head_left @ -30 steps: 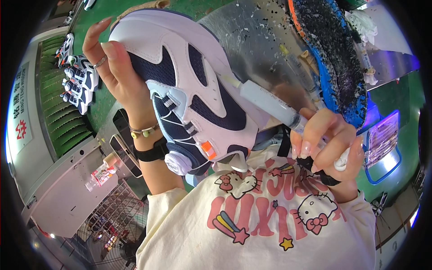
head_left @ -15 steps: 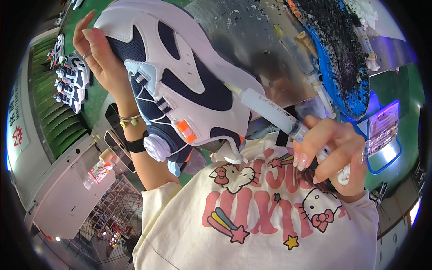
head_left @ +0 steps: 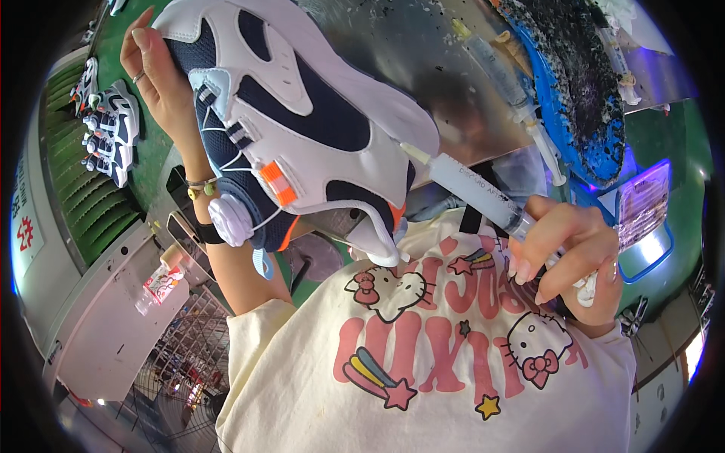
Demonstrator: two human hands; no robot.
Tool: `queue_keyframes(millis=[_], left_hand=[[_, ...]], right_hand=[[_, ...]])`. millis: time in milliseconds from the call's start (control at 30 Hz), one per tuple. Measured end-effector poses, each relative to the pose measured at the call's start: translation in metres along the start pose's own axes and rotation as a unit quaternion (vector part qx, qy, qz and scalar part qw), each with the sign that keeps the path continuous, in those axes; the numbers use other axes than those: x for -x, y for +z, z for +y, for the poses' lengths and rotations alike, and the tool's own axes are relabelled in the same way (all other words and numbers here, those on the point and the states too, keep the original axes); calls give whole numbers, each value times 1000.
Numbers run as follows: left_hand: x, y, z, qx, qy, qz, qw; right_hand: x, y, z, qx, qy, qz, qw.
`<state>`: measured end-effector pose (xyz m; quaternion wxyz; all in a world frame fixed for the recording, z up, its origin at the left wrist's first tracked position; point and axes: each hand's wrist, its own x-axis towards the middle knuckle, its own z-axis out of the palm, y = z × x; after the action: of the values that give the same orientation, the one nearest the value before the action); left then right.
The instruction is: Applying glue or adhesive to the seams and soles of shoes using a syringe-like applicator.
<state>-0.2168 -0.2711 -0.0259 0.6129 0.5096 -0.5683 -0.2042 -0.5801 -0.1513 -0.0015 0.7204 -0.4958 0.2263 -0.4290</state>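
Observation:
My left hand is closed around the toe end of a white and navy sneaker, holding it up on its side. The shoe has an orange tab, pale blue trim and a white round lace piece. In my right hand is a plastic syringe with whitish contents, its barrel slanting up and left. The pale nozzle tip reaches the seam between upper and white sole near the heel; whether it presses in cannot be told. A crumpled white scrap sits within the right-hand fingers.
Another syringe lies on the metal plate. Beside it is a blue tray with a black crusted filling. More sneakers stand on the green surface at left, with a phone, a small bottle and a fan lower down.
The shoe has shifted a little left and up in my left hand. My right hand and the syringe have moved slightly right and down, with the tip still at the sole seam.

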Motion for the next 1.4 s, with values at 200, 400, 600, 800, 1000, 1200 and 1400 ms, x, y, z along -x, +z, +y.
queue_keyframes(millis=[200, 400, 600, 800, 1000, 1200, 1400], left_hand=[[6, 4, 3, -39, -7, 18, 999], [25, 0, 2, 2, -73, 52, 996], [48, 17, 29, -92, -193, 46, 976], [54, -9, 16, -26, -233, 101, 967], [79, -44, 10, 25, -287, 83, 954], [136, -66, 61, -39, -379, 172, 909], [182, -79, 95, -3, -472, 176, 864]], right_hand=[[9, -5, 3, 21, -3, -17, 1000], [11, -7, 7, 39, -3, -17, 999], [10, -5, 8, 23, 3, 3, 1000], [-2, 1, 11, 25, -42, -11, 999], [-14, 9, 12, 77, -2, 13, 997], [-14, 13, 11, 77, 28, -17, 996], [-15, 24, 25, -11, -21, 49, 999]])
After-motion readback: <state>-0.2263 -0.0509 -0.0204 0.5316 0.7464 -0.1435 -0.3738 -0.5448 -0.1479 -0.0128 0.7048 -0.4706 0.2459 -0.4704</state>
